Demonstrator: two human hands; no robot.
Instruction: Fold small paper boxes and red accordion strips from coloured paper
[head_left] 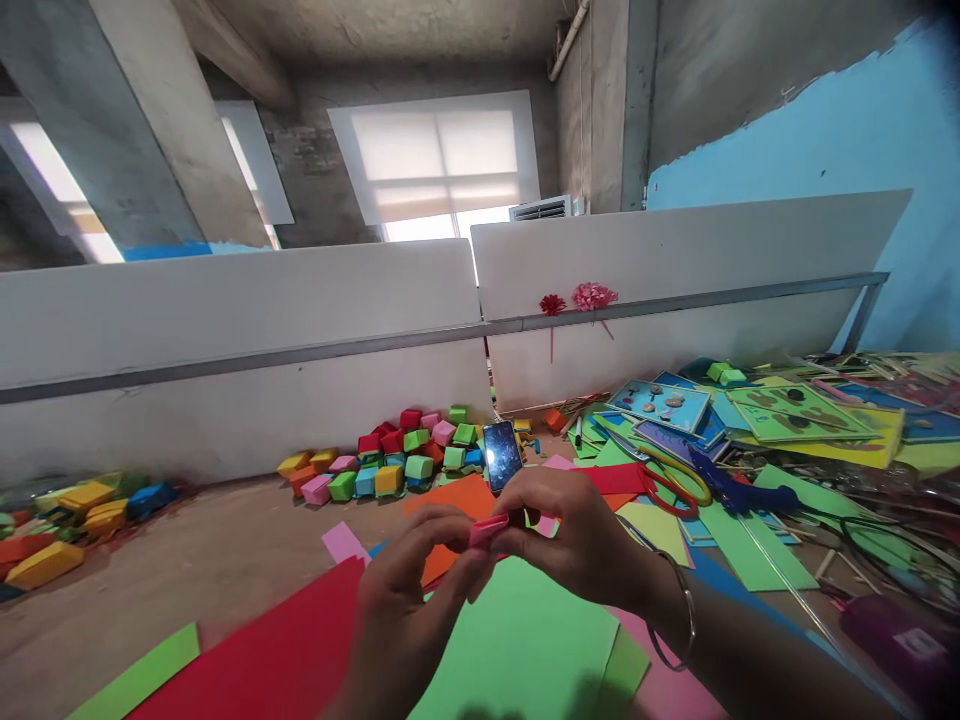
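Between my two hands is a small folded piece of pink paper [487, 530], pinched from both sides. My left hand [409, 600] has its thumb and fingers closed on the piece's left end. Thumb and forefinger of my right hand [574, 535] grip its right end, partly hiding it. Beneath the hands lie a light green sheet [525, 640], a red sheet [277, 650] and orange paper [457, 495]. A phone [501, 455] stands tilted just beyond my fingers.
Several coloured paper cubes [390, 482] are heaped behind, with more blocks [56, 560] at far left. To the right lie red-handled scissors [664, 490], a blue glue gun [739, 490], a purple bottle [892, 640] and card pictures [799, 415]. A white partition [225, 420] closes the back.
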